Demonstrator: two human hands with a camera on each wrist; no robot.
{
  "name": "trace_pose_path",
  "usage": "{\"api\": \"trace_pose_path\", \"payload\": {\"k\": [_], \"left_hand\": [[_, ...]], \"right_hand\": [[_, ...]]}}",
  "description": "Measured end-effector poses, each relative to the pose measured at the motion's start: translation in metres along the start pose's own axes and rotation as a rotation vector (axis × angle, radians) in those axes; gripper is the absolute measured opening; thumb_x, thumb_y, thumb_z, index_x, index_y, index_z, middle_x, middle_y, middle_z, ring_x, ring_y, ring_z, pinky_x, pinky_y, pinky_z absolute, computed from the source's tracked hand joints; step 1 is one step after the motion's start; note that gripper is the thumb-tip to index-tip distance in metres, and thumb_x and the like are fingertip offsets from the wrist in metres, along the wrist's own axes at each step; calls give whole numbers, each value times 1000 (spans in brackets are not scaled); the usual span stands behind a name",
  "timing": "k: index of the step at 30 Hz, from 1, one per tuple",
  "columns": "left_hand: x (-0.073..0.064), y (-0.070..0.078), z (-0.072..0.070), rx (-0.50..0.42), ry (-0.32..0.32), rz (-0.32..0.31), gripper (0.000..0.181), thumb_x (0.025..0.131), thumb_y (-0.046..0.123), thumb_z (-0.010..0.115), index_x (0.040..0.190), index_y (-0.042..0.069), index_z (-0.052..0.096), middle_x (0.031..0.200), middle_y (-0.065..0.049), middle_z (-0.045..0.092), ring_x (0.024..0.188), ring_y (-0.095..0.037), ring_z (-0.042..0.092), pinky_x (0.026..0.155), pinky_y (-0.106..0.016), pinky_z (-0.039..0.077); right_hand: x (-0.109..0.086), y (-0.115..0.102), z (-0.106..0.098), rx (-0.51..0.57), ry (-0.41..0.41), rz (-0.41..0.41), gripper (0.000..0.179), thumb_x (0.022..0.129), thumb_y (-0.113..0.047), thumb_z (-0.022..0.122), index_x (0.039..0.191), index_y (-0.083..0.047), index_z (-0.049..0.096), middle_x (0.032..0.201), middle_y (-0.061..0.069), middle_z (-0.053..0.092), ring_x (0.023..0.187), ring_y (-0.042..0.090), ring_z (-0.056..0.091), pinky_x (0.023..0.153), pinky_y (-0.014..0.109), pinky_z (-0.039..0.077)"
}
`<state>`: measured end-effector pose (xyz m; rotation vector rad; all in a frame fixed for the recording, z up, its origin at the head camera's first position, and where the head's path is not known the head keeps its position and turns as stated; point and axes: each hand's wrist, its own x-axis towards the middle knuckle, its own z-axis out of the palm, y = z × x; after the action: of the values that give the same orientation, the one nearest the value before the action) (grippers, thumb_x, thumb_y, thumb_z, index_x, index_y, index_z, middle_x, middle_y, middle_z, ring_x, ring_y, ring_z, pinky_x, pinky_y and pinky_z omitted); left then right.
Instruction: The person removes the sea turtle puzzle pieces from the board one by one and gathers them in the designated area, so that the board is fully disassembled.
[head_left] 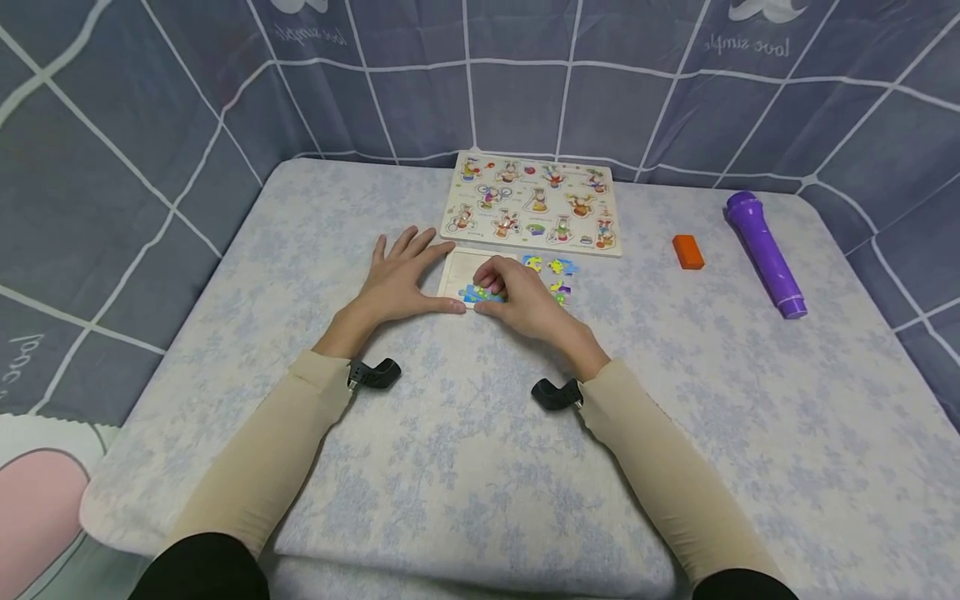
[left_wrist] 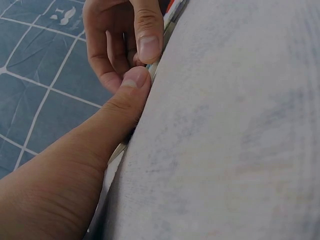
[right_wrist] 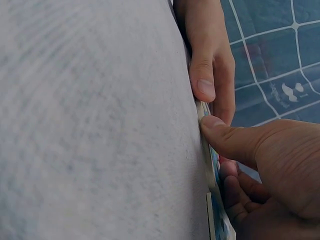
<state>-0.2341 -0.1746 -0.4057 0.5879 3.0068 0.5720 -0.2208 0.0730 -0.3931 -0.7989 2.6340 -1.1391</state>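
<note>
A shallow wooden puzzle tray (head_left: 459, 265) lies near the table's middle, with blue and green jigsaw pieces (head_left: 472, 293) along its front part. My left hand (head_left: 397, 283) is spread at the tray's left side, thumb at the front edge and fingers by the far left corner. My right hand (head_left: 525, 300) is over the tray, its fingers curled above the pieces and its thumb at the front edge, close to the left thumb (left_wrist: 135, 82). Whether a piece is between the right fingers (right_wrist: 240, 192) is hidden. Loose colourful pieces (head_left: 558, 267) lie just right of the tray.
Behind the tray lies a wooden board with animal figures (head_left: 536, 200). To the right are an orange block (head_left: 687, 252) and a purple cylinder resembling a flashlight (head_left: 765, 254). A grey checked curtain (head_left: 517, 108) borders the table's far side.
</note>
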Motion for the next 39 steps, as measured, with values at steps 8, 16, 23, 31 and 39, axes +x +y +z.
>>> {"api": "trace_pose_path", "payload": {"k": [8, 16, 23, 31, 39], "left_hand": [[0, -1, 0, 2, -1, 6, 108, 78, 71, 81, 166, 29, 36, 177, -9, 18, 165, -35, 5, 127, -70, -7], [0, 0, 0, 9, 3, 4, 109, 77, 72, 82, 166, 29, 37, 177, -9, 19, 165, -35, 6, 127, -70, -6], [0, -1, 1, 1, 5, 6, 109, 76, 72, 82, 166, 29, 36, 177, -9, 19, 165, -35, 6, 127, -70, -7], [2, 2, 4, 0, -9, 1, 110, 76, 75, 80, 167, 30, 35, 177, -8, 17, 165, -35, 4, 127, -69, -8], [1, -1, 2, 15, -11, -19, 112, 75, 75, 81, 166, 30, 34, 177, -8, 18, 165, -34, 4, 127, -69, -8]], "right_hand": [[-2, -2, 0, -41, 8, -39, 38, 95, -12, 81, 129, -4, 69, 118, 11, 64, 103, 23, 59, 91, 35, 51], [-4, -3, 4, -42, 77, -78, 27, 96, -13, 80, 121, -6, 74, 114, 12, 61, 103, 24, 61, 91, 36, 52], [-4, -3, 6, 8, 130, -59, 14, 98, -12, 76, 111, -8, 73, 107, 10, 66, 94, 22, 63, 84, 35, 53], [-19, -8, -20, 76, 172, -60, 12, 100, -14, 74, 112, -11, 75, 106, 4, 76, 96, 18, 71, 88, 35, 60], [-63, 10, -56, 91, 199, 42, 18, 99, -12, 75, 117, -9, 76, 110, 7, 76, 97, 20, 71, 88, 37, 61]]}}
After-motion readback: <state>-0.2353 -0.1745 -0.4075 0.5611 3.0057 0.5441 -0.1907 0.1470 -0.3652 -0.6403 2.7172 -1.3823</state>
